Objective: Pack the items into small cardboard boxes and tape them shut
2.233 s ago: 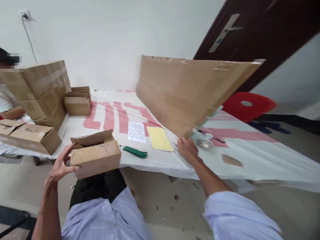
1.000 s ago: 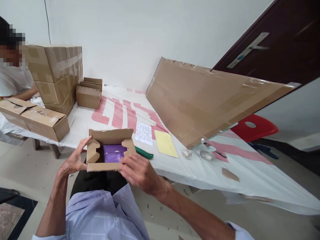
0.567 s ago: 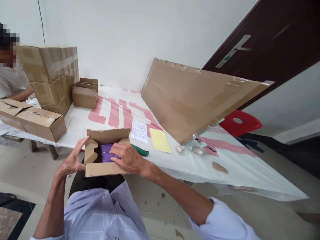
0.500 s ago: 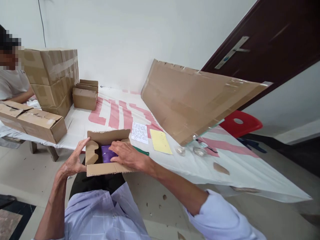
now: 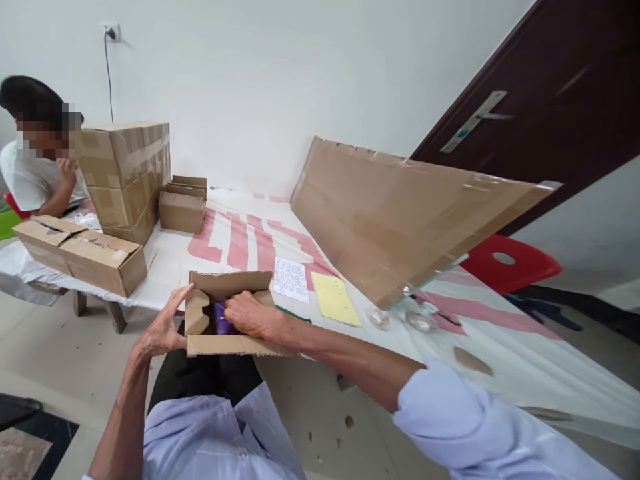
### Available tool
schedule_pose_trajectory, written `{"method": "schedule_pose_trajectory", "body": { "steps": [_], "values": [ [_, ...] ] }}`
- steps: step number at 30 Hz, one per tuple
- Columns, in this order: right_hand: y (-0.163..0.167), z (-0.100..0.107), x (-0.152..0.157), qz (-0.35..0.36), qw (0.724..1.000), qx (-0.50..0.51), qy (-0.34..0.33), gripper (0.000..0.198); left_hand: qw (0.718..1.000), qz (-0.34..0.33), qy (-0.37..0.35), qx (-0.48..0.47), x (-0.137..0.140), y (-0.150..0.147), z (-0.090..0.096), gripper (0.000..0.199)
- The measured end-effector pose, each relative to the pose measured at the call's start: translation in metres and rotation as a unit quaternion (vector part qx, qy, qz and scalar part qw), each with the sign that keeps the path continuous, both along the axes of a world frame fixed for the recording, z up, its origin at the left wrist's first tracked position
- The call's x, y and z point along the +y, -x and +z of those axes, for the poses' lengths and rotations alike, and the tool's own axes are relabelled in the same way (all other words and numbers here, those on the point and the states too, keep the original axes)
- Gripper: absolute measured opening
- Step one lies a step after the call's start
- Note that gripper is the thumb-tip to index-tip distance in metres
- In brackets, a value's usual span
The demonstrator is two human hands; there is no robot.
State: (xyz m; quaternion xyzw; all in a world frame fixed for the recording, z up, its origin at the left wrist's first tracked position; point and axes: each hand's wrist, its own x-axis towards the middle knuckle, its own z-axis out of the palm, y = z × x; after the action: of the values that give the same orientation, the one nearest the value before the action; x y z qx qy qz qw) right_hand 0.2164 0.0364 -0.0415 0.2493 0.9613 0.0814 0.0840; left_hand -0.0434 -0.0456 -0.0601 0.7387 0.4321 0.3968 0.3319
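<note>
An open cardboard box (image 5: 229,285) rests at the near edge of the table, just above my lap, its flaps spread. My left hand (image 5: 163,330) grips the box's left end, fingers at the far corner and thumb at the near one. Inside lies a shiny purple package (image 5: 222,323), partly covered by my right hand (image 5: 250,315). The fingers of that hand are curled down into the box against the package; their tips are hidden. A thin green strip (image 5: 295,313) shows just right of the box.
Stacked taped cartons (image 5: 133,173) and a long carton (image 5: 83,255) stand left, near a seated person (image 5: 43,177). A printed sheet (image 5: 291,280), a yellow sheet (image 5: 335,300) and small clear bags (image 5: 420,321) lie right. A large cardboard sheet (image 5: 400,213) leans behind; a red chair (image 5: 510,263) is beyond.
My right hand has gone deeper into the box, its fingers more curled over the purple package. My left hand keeps its hold. The view has shifted, and the seated person shows more.
</note>
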Motion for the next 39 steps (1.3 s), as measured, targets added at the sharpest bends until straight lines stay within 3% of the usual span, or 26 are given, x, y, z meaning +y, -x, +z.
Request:
{"method": "schedule_pose_trajectory", "body": {
  "steps": [6,8,11,13,17,21,24,29,32,34,36,39],
  "values": [
    [0.002,0.035,0.004,-0.049,0.996,-0.022,0.067,0.022,1.0,-0.007,0.006,-0.003,0.013,0.006,0.002,0.115],
    [-0.002,0.052,0.009,-0.07,0.994,0.029,0.077,0.019,1.0,-0.008,0.005,-0.001,0.022,0.01,0.003,0.114],
    [-0.012,0.072,0.023,-0.071,0.975,0.187,0.097,0.017,1.0,-0.008,0.004,0.005,0.041,0.018,0.009,0.114],
    [-0.019,0.08,0.036,-0.052,0.939,0.318,0.123,0.018,1.0,-0.006,0.003,0.011,0.055,0.021,0.014,0.114],
    [-0.032,0.093,0.064,-0.064,0.826,0.521,0.207,0.016,0.999,0.003,0.021,0.034,0.081,0.023,0.019,0.119],
    [-0.042,0.107,0.082,-0.129,0.709,0.622,0.307,0.029,0.997,0.004,0.03,0.065,0.089,0.032,0.022,0.12],
    [-0.047,0.114,0.083,-0.136,0.644,0.653,0.375,0.037,0.998,0.017,-0.002,0.053,0.082,0.045,0.037,0.107],
    [-0.037,0.117,0.072,-0.114,0.594,0.621,0.498,0.043,0.995,0.025,-0.094,-0.021,0.067,0.033,0.093,0.086],
    [-0.024,0.119,0.063,-0.097,0.585,0.584,0.554,0.044,0.994,-0.042,-0.094,-0.041,0.062,0.003,0.125,0.089],
    [-0.018,0.121,0.058,-0.09,0.585,0.577,0.563,0.044,0.993,-0.071,-0.069,-0.06,0.062,-0.017,0.137,0.089],
    [-0.015,0.125,0.052,-0.087,0.575,0.601,0.548,0.045,0.991,-0.046,-0.051,-0.111,0.063,-0.03,0.141,0.085],
    [-0.011,0.131,0.042,-0.047,0.542,0.66,0.518,0.058,0.968,0.077,-0.078,-0.225,0.07,-0.04,0.141,0.071]
  ]
}}
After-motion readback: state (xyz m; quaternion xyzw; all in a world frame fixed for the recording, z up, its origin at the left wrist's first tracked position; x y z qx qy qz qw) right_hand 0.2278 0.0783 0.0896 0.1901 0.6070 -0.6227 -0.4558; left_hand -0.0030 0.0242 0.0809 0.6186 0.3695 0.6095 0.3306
